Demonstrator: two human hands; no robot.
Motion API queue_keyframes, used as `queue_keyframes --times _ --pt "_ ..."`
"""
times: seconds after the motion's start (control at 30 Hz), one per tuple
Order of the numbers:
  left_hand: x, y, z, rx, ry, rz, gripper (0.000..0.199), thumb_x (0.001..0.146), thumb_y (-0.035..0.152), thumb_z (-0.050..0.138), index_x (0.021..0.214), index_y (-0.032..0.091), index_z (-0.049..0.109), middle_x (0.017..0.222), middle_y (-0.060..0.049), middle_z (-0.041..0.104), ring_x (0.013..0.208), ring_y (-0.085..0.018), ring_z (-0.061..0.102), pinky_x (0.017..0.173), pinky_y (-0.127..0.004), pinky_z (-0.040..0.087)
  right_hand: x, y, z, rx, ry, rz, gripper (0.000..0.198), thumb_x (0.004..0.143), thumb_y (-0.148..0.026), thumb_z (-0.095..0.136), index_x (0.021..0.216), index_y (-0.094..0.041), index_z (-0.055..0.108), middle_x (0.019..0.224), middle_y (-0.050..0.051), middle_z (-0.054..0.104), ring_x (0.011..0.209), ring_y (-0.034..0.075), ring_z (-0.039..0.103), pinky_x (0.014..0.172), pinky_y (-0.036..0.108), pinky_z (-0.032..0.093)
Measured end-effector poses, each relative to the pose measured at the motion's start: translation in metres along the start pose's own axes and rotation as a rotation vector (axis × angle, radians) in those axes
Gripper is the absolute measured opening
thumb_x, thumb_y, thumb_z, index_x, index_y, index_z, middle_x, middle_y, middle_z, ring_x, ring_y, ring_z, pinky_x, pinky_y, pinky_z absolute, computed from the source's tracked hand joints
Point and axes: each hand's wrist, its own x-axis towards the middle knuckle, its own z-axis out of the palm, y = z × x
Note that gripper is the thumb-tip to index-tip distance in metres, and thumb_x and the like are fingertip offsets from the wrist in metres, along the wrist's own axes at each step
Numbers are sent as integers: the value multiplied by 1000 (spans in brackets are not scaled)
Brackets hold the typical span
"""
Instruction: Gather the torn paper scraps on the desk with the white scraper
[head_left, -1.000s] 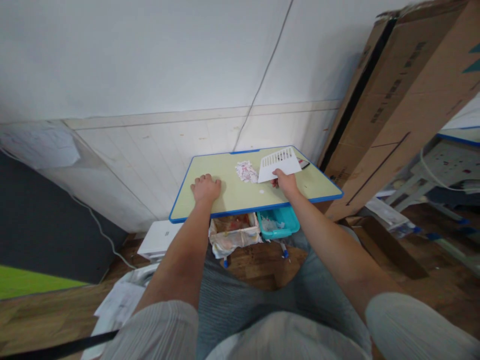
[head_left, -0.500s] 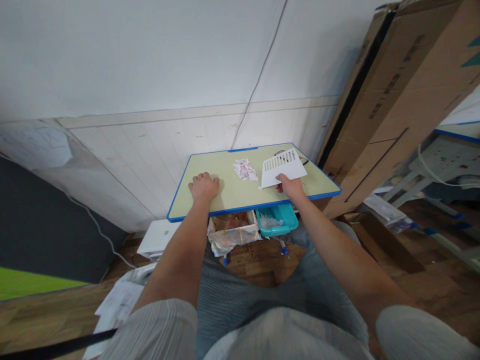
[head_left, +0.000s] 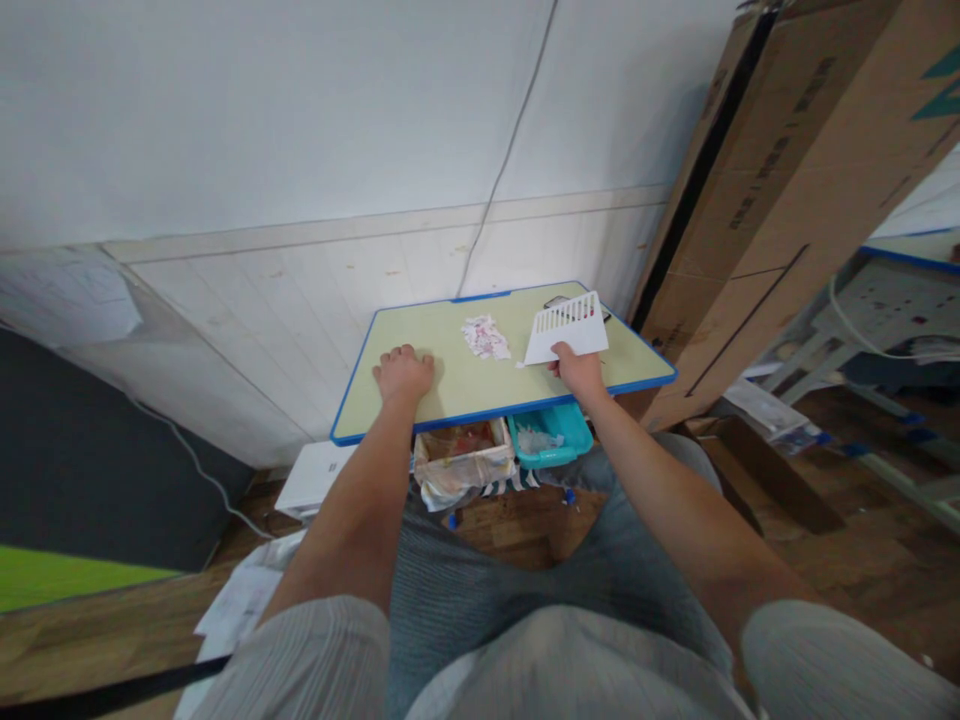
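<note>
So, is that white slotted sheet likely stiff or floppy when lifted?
Probably fairly stiff: the white slotted sheet looks flat beyond the right hand, which grips it near one edge. It looks thin, so likely light. The narrow strips between its slots may bend most easily.

A slotted white sheet (head_left: 576, 334) tilts beside heaped pinkish-white scraps (head_left: 486, 338)

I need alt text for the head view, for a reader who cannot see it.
A person's right hand holds a white slotted card over a pale table with a blue edge; the left hand rests on the table. A pile of small scraps lies between them; below is a turquoise basket.
</note>
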Motion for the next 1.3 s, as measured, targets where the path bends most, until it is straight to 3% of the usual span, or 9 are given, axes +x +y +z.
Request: queue_keyframes --times 0.2,0.6,0.87,1.0,1.3 --pt "-1 1 -1 -5 0 -5 56 109 45 45 147 13 70 158 -30 68 149 -45 59 120 -61 48 1 4 1 -10 67 -52 5 82 -27 66 88 -27 66 63 0 69 66 23 70 64 31 58" --pt "-2 3 -4 16 -14 -9 59 109 45 45 149 11 70 159 -29 68 150 -44 59 120 -58 49 4 4 2 16 -30 29 3 81 -23 66 79 -25 65 54 -2 64 48 18 56 48 28 48" --pt "-2 3 -3 11 -13 -12 58 109 46 46 150 11 69 159 -29 68 150 -45 58 120 -60 49 15 7 1 -7 130 -19 10 92 -25 63 82 -25 65 66 1 71 63 20 69 69 28 60" --pt "-3 4 -4 10 -17 -12 58 110 45 46 151 11 69 159 -28 68 151 -44 57 121 -59 48 25 6 4 -25 133 15 4 90 -22 64 88 -23 68 68 2 73 60 20 69 61 28 58" --pt "-2 5 -3 3 -4 -3 59 109 44 45 149 10 70 158 -28 69 150 -45 58 121 -62 49 29 7 2 69 61 31 11 81 -24 66 91 -22 67 63 0 71 51 18 62 48 27 50"
